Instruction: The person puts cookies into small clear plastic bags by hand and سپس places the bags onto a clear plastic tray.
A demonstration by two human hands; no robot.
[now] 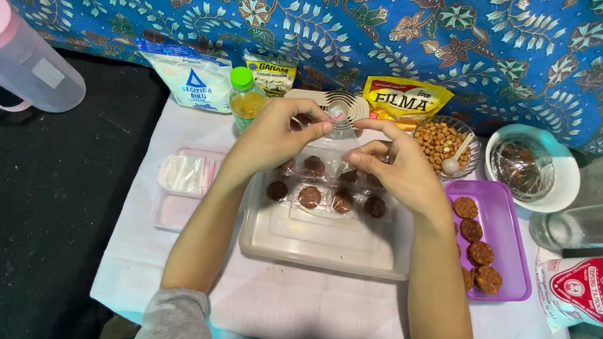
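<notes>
Both the left hand and right hand pinch what seems a clear wrapper above the far edge of the tray of brown sweets.

Clear plastic wrap stretched taut, over 8 round brown balls, clear tray

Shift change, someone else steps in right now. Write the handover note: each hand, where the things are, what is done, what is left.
Left hand: raised over the clear lid, fingers pinching a small, clear wrapper.
Right hand: fingers pinch the same wrapper from the other side.
Clear upturned lid: two rows of wrapped brown rounds at its far end.
Purple tray: bare brown rounds lined up.
Done: the rounds on the lid look wrapped.
Left: those on the purple tray appear unwrapped.
</notes>
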